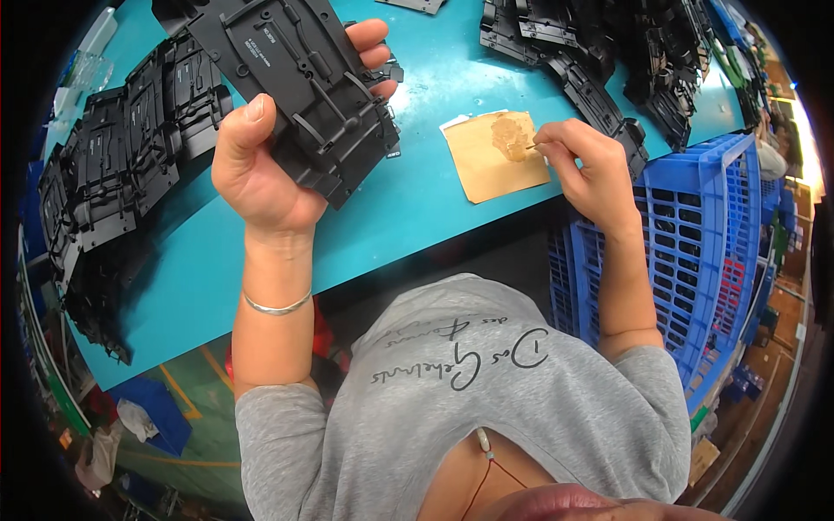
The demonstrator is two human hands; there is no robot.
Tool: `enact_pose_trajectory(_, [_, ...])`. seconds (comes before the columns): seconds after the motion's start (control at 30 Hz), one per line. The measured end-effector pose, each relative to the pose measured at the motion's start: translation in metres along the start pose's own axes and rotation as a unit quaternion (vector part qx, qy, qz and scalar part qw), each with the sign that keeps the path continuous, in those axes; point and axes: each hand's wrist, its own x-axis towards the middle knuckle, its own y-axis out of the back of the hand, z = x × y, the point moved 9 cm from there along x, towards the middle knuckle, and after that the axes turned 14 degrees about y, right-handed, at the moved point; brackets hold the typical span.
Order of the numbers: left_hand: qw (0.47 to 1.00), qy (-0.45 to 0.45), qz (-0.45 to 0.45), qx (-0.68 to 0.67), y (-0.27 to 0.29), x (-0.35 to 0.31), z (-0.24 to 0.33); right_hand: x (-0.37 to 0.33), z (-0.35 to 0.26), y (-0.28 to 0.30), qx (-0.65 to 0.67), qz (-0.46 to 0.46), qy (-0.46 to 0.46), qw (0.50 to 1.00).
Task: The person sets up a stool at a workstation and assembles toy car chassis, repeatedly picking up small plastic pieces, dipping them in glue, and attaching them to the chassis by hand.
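Note:
My left hand [265, 187] is closed round a black moulded plastic chassis-like part [291, 74], thumb on the near edge and fingers wrapped past the far side. The part is held up above the table, its pipe-like raised details facing me. Over a square of tan cardboard [486, 178], my right hand [595, 169] pinches a thin stick-like tool [531, 147]. Its tip is at a wet-looking brownish patch [511, 139] on the card. Most of the tool is hidden in the fingers, so its exact kind cannot be told.
Similar black parts stand in a row [139, 143] along the left of the teal table [365, 234]. Another heap of black parts [599, 52] lies at the far right. A blue plastic crate [669, 252] stands against the table's right side, beside my right forearm.

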Motion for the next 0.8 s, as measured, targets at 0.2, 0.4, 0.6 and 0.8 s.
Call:
enact_pose_trajectory(0.2, [1.000, -0.003, -0.001, 0.006, 0.000, -0.001, 0.001, -0.005, 0.003, -0.002, 0.070, 0.006, -0.023, 0.997])
enact_pose_trajectory(0.4, [1.000, -0.001, 0.007, 0.005, 0.000, -0.001, 0.000, -0.001, -0.004, 0.001, 0.064, 0.025, -0.012, 0.998])
enact_pose_trajectory(0.6, [1.000, -0.002, 0.012, 0.005, -0.001, -0.001, 0.001, 0.001, -0.004, 0.000, 0.008, 0.031, -0.007, 0.999])
enact_pose_trajectory(0.8, [1.000, -0.002, 0.019, 0.007, -0.002, -0.001, 0.001, 0.001, -0.010, -0.011, -0.053, -0.026, 0.035, 0.998])
